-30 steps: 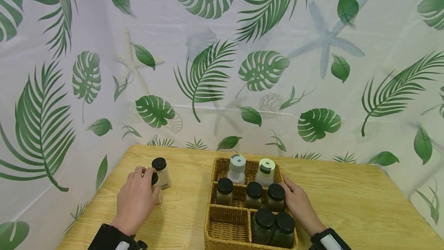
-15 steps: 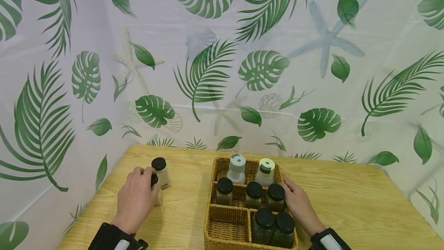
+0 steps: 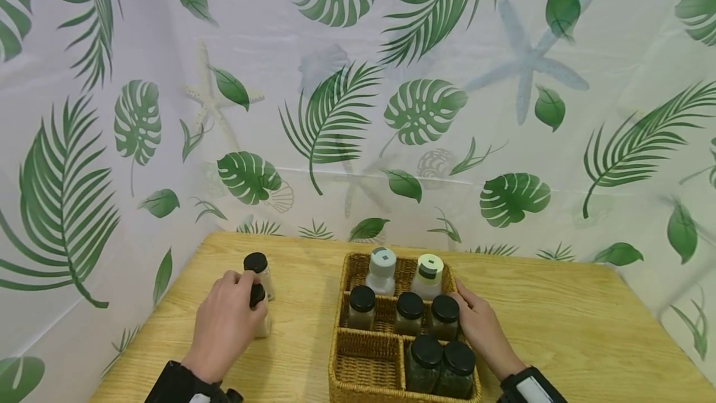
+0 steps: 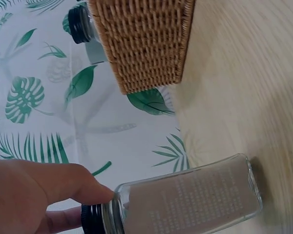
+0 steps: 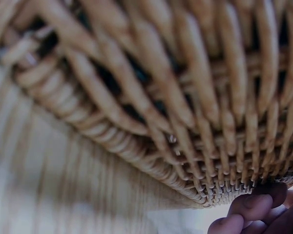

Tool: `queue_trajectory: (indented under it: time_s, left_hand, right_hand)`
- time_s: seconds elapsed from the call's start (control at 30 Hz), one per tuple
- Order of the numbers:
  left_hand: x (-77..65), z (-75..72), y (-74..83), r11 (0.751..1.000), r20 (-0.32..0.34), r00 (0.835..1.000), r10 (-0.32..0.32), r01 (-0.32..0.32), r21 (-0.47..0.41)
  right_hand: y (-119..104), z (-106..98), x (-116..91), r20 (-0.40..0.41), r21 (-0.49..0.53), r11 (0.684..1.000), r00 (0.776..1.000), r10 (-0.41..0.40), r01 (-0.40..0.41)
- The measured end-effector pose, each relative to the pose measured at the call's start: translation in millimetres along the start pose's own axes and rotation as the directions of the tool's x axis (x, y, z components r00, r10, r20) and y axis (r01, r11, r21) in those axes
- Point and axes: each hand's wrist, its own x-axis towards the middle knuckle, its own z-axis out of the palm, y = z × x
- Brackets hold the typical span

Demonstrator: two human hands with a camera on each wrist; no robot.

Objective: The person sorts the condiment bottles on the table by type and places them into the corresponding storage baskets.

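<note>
My left hand point(image 3: 224, 322) pinches a glass spice jar point(image 4: 185, 200) by its black lid and neck, thumb on one side. The jar is upright, with pale powder and white print showing in the left wrist view. Whether its base touches the table I cannot tell. Just behind it stands another black-lidded glass jar point(image 3: 256, 262). My right hand point(image 3: 485, 331) grips the right side of a divided wicker basket point(image 3: 366, 389); in the right wrist view its curled fingers point(image 5: 254, 207) lie against the weave point(image 5: 185, 97).
The basket's back row holds a white-capped bottle point(image 3: 383, 273) and one with a yellow-green cap point(image 3: 429, 278). Several black-lidded jars point(image 3: 411, 308) stand in its middle and front right compartments. A leaf-print cloth point(image 3: 347, 142) hangs behind the wooden table point(image 3: 559, 328).
My left hand has shifted slightly to the right with the jar, coming more in front of the jar behind. My right hand and the basket stay in place.
</note>
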Motion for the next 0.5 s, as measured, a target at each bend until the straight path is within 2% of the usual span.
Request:
queue_trajectory:
  time_s: [0.5]
  left_hand:
    - [-5.7,-25.3,33.3,0.997,-0.029,0.997,0.076,-0.077,-0.026]
  right_hand:
    - [-2.3,-1.2,-2.1,0.018,-0.008,1.000,1.000,0.009,-0.009]
